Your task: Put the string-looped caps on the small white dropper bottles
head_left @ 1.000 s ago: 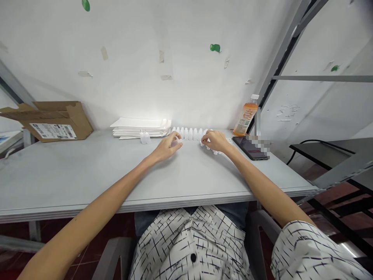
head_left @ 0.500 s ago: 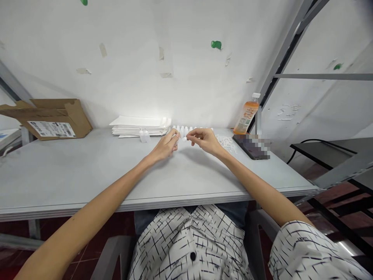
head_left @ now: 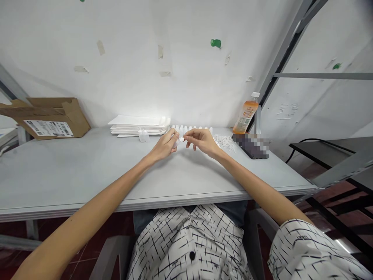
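My left hand is closed round a small translucent plastic bottle, mostly hidden by the fingers. The bottle lies tilted, its white cap pointing right. Thumb and forefinger of my right hand pinch at that cap, the other fingers loosely curled. Just behind both hands stands a row of similar small whitish bottles. A couple more small clear bottles stand together left of my left hand. To the right of my right hand lies a loose heap of thin white plastic pieces.
A stack of white cardboard pieces lies against the wall. An open brown carton stands at the table's left end. On the right are an orange drink bottle and a dark phone-like object, partly blurred out. Metal shelf posts flank the table.
The small bottle has turned in my left hand, showing more of its body. My right fingertips have shifted slightly left with the cap.
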Demonstrator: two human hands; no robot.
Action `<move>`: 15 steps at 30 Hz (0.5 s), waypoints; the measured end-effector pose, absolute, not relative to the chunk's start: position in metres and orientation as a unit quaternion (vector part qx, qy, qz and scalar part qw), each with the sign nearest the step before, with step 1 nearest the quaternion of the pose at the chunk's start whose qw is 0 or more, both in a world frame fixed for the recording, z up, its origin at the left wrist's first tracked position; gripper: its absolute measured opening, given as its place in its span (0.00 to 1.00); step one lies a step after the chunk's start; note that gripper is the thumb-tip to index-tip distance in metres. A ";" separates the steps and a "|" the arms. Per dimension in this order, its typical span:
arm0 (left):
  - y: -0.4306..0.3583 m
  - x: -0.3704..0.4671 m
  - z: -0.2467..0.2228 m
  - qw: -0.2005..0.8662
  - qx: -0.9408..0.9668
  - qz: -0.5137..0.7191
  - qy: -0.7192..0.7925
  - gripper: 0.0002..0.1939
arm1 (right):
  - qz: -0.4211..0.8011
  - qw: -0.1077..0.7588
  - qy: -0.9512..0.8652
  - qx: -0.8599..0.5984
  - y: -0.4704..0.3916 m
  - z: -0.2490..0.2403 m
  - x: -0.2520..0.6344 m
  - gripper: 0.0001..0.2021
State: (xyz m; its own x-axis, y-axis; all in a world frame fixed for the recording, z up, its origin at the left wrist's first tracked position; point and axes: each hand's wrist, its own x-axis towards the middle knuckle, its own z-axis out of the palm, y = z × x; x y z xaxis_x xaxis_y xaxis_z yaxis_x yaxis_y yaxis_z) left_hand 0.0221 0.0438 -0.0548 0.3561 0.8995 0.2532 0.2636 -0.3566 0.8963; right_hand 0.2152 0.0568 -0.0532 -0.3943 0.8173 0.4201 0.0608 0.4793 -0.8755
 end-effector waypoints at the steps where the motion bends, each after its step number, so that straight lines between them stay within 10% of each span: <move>1: 0.044 0.022 -0.055 0.393 0.720 0.402 0.406 0.13 | 0.421 0.458 -0.724 -0.298 0.056 -0.053 0.214 0.16; 15: 0.039 0.026 -0.052 0.375 0.726 0.382 0.433 0.11 | 0.461 0.426 -0.731 -0.267 0.051 -0.054 0.211 0.17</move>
